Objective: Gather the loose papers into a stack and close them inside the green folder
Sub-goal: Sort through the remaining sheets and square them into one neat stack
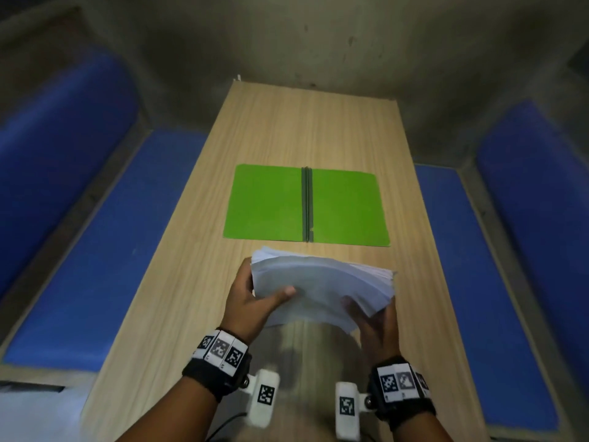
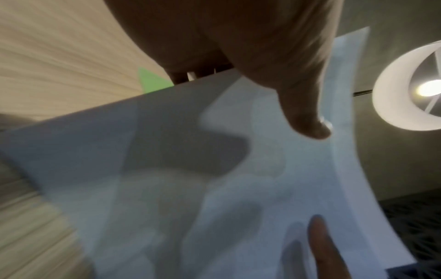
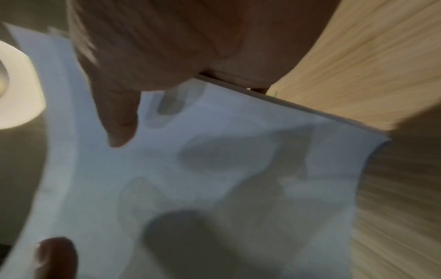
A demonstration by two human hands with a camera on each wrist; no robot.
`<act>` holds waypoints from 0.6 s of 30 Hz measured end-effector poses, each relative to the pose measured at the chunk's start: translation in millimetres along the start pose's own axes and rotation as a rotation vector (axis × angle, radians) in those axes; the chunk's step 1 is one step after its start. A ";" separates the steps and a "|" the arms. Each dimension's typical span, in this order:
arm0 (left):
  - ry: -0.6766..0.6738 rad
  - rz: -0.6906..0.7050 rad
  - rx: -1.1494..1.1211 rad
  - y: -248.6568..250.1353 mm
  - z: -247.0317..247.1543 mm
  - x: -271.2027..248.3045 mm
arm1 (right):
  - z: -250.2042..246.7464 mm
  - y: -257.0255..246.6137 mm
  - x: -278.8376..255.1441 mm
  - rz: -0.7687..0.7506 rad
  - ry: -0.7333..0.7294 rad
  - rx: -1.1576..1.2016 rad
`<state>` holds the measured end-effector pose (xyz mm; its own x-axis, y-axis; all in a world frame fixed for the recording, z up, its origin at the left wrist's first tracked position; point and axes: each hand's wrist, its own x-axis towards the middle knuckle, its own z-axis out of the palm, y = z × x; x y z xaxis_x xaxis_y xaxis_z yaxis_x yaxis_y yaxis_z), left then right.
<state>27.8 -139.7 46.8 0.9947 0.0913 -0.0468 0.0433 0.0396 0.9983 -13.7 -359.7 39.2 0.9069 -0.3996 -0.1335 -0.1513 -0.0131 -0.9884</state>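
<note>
Both hands, left hand [image 1: 251, 301] and right hand [image 1: 376, 327], are gripping the paper stack [image 1: 322, 288] just short of the open green folder [image 1: 306, 205]; next move is likely squaring edges, then laying it on one leaf.

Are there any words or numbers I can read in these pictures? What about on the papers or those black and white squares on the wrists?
No readable words or numbers anywhere.
Papers: blank in all three views, no print shows.
Green folder: plain, no label.
Left wristband: black-and-white square code patterns, not letters; tiny marks beneath are too small to read.
Right wristband: the same kind of patterns, one blurred.
White blocks by the wrists: code patterns only.
</note>
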 end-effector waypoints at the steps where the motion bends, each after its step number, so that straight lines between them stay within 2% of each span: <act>1: 0.011 0.049 -0.021 9.0 1.3 2.4 | 0.9 -8.7 0.7 -0.046 0.008 0.069; 4: 0.074 0.185 0.015 33.8 9.4 8.6 | 6.9 -36.8 2.4 -0.222 0.061 0.210; 9: 0.283 0.126 0.103 48.3 28.2 21.6 | 20.2 -48.9 10.3 -0.237 0.223 0.159; 11: 0.318 0.079 0.154 44.2 30.7 23.1 | 22.7 -46.4 12.3 -0.216 0.253 0.129; 14: 0.277 0.078 0.137 39.9 26.7 17.1 | 20.4 -40.2 12.6 -0.218 0.206 0.138; 18: 0.125 0.087 0.036 26.0 13.1 9.5 | 13.7 -28.8 14.9 -0.143 0.074 0.150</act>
<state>39.6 -150.9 72.8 0.9757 0.2157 0.0384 -0.0373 -0.0090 0.9993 9.5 -352.7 64.7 0.8829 -0.4696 0.0086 0.0418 0.0602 -0.9973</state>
